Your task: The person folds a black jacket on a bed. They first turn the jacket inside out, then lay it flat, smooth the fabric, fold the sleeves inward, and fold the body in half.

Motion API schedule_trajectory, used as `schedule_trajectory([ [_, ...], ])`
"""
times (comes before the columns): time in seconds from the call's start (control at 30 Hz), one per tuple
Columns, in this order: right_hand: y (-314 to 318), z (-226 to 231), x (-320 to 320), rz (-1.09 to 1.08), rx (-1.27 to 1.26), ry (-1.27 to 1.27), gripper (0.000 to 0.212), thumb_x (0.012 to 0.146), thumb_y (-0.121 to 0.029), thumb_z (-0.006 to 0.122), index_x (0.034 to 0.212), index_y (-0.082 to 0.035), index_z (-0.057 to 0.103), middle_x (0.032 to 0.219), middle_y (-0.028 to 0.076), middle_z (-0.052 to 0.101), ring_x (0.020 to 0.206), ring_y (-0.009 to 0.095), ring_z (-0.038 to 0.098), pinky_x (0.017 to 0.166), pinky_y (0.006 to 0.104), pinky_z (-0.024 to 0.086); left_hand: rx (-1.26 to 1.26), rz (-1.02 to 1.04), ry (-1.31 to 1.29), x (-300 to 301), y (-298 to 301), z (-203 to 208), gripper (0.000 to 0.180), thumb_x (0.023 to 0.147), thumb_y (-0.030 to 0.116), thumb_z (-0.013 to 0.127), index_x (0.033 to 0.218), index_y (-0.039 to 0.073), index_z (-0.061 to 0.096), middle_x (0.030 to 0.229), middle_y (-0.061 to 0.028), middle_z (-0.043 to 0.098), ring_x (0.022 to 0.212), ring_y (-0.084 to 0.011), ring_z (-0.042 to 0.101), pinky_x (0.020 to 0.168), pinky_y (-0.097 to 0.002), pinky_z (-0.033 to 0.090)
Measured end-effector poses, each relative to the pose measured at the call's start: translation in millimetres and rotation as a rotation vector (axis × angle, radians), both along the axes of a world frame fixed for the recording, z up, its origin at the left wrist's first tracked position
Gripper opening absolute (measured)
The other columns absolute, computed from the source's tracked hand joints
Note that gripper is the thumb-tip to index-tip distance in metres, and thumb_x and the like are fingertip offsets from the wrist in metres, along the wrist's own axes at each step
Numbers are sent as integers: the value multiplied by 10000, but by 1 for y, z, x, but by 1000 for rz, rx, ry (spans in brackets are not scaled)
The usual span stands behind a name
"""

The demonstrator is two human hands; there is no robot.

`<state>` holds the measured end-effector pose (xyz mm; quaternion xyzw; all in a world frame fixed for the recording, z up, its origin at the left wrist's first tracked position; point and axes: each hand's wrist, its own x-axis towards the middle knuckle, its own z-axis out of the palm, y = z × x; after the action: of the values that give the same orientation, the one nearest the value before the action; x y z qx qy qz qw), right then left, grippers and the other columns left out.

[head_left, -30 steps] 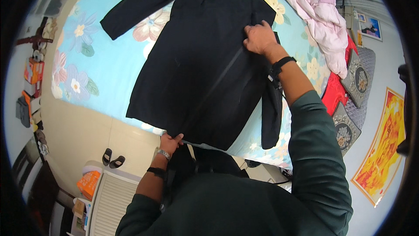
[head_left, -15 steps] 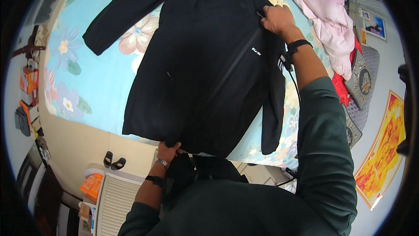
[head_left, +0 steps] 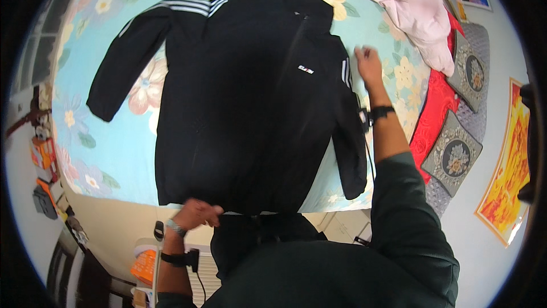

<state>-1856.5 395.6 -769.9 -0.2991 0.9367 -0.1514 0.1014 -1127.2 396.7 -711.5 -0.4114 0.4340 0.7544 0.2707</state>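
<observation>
A black zip jacket [head_left: 245,114] with white stripes on its shoulders lies spread front up on the bed, its collar [head_left: 310,9] at the far end and its hem toward me. One sleeve [head_left: 131,60] reaches out to the left; the other sleeve [head_left: 347,143] hangs down along the right side. My left hand [head_left: 196,214] is at the near left part of the hem, slightly blurred, its fingers loosely extended and not gripping the cloth. Beyond the striped right shoulder, my right hand [head_left: 369,67] hovers off the jacket, empty, fingers loosely bent and apart.
A light blue flowered sheet [head_left: 102,160] covers the bed. At the far right lies a pink quilt [head_left: 407,11], near a red cloth [head_left: 433,120] and patterned cushions [head_left: 454,154]. An orange basket [head_left: 143,266] and a dark slipper [head_left: 159,230] are on the lower left.
My right hand has let go of the jacket's upper front edge and moved off to its right. The collar now stands unfolded. My left hand has released the hem and shifted left.
</observation>
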Motion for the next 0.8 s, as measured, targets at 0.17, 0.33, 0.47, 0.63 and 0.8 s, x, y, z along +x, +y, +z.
schedule_trajectory([
  [0.17,160,10,63,-46,228,-314,873,1027,-703,782,1380,93,729,1257,320,810,1233,428,791,1087,483,595,-1097,296,-64,-76,-193,-12,335,1166,226,729,931,-10,762,838,-64,754,748,-173,692,714,-363,556],
  [0.33,224,33,88,-171,-7,-663,509,1051,-237,884,1439,62,743,1208,140,847,1084,189,784,1006,357,620,-2191,-55,49,-180,-397,-45,457,1135,369,766,1412,6,755,1411,-268,765,1334,-449,710,1152,-511,547],
  [0.47,263,35,57,-494,-312,-870,297,1055,-73,851,1331,25,797,1134,34,826,990,118,753,905,293,626,-1474,-287,-175,-196,-478,-84,664,1093,594,763,1420,16,747,1366,-309,787,1293,-490,739,1112,-517,582],
  [0.63,289,12,27,-362,429,-220,350,990,-20,803,1340,-30,788,1216,150,838,1123,373,796,1023,439,628,-1565,-425,-423,-161,-512,-103,433,1075,313,793,1408,43,736,1298,-265,796,1173,-470,775,1060,-521,613],
  [0.8,201,10,18,60,-102,180,482,972,-46,764,1451,-71,719,1476,227,697,1392,440,646,1158,495,549,-2166,-375,-341,-203,-492,-79,339,1098,271,766,1355,49,774,1386,-216,765,1231,-425,760,1080,-521,614],
])
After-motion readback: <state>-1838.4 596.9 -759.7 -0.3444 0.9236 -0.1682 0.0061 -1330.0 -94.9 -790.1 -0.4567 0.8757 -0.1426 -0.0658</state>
